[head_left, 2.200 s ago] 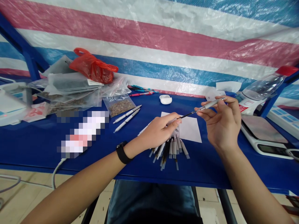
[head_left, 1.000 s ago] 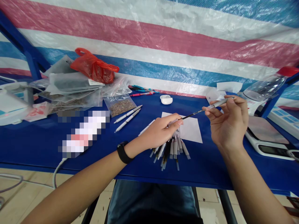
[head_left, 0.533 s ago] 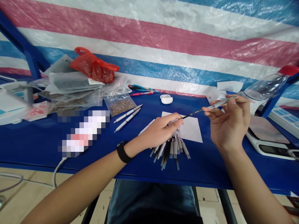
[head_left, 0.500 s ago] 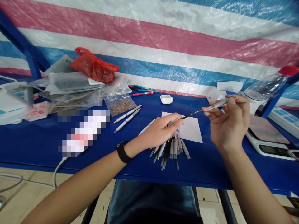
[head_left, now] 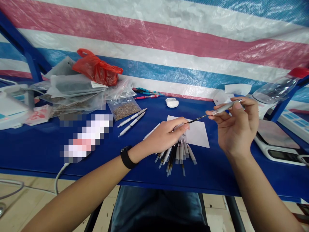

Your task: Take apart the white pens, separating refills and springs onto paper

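Observation:
My left hand (head_left: 170, 134) is closed, thumb and forefinger pinching the end of a thin dark pen refill (head_left: 193, 120). The refill slopes up to the right, and its far end meets the tip of a light grey pen barrel (head_left: 223, 109). Fingers of my right hand (head_left: 235, 125) grip that barrel. How far the refill sits inside it I cannot tell. Below my left hand lies a fanned bundle of grey pen barrels (head_left: 181, 153) and dark refills (head_left: 170, 161), partly hidden by the hand. A white sheet of paper (head_left: 199, 135) lies on the table under the refill.
Two white pens (head_left: 132, 123) lie on the blue table (head_left: 210, 174) to the left. Behind them are filled plastic bags (head_left: 125, 109) and a red bag (head_left: 96, 69). A white case (head_left: 172, 102) stands at the back. On the right are a scale (head_left: 277, 138) and a bottle (head_left: 275, 88).
Compared with the earliest frame, my right hand and the pen barrel are farther right. Over the last half second the barrel has shifted slightly left and down. My left hand stays nearly still.

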Motion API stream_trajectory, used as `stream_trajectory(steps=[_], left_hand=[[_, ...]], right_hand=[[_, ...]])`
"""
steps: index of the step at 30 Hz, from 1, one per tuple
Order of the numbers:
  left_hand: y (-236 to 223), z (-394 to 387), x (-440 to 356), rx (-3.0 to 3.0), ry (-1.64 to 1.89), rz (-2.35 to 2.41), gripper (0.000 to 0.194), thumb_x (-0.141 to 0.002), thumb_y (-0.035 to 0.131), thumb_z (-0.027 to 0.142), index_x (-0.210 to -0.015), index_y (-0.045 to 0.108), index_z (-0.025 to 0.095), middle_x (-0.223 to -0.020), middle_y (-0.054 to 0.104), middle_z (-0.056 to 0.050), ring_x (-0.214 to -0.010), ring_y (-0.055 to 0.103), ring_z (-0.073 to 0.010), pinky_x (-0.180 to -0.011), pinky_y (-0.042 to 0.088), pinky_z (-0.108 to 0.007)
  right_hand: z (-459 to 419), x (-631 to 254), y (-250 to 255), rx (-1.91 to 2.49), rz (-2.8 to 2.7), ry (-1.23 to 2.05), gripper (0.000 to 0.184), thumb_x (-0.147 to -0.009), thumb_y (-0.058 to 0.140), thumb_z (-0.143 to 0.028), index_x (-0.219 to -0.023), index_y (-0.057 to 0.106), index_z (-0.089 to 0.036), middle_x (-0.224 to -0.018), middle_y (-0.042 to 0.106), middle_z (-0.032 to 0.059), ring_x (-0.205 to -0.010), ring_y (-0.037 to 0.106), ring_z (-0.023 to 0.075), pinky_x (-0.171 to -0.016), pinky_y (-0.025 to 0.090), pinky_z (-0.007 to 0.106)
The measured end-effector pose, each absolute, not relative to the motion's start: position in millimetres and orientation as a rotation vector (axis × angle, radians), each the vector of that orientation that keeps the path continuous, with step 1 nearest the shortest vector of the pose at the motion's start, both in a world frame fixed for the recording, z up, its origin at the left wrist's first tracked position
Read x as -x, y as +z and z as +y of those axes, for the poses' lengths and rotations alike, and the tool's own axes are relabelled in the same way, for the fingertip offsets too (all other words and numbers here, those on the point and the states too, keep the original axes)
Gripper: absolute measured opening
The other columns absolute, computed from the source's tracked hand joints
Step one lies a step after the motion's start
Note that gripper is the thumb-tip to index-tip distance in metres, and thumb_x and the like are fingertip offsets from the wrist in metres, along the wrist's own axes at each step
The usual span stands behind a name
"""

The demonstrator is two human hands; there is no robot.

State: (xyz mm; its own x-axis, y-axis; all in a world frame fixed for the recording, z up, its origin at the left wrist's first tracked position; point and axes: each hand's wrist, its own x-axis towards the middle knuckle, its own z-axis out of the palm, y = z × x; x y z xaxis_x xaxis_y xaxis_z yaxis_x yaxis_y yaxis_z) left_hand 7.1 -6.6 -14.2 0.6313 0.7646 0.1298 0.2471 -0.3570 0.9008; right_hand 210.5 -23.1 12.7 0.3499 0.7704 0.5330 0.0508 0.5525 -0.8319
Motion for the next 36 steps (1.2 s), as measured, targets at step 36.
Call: stream_trajectory(steps=[36], left_hand=[[-9.7,-12.3,-9.6,-2.159,0.689,0.802,0.029,-0.108,0.038,0.039,-0.088,0.049,0.022,-0.059,0.046,0.007,-0.051,0.047,-0.0112,-0.053,0.030,-0.027]], right_hand=[[-25.5,-209.3,2.2,1.124,-1.547,0.604,0.048,-0.083,0.078,-0.059,-0.059,0.060,-0.021,-0.055,0.060,-0.0015,-0.053,0.056,0.0130,-0.054,0.046,0.026]])
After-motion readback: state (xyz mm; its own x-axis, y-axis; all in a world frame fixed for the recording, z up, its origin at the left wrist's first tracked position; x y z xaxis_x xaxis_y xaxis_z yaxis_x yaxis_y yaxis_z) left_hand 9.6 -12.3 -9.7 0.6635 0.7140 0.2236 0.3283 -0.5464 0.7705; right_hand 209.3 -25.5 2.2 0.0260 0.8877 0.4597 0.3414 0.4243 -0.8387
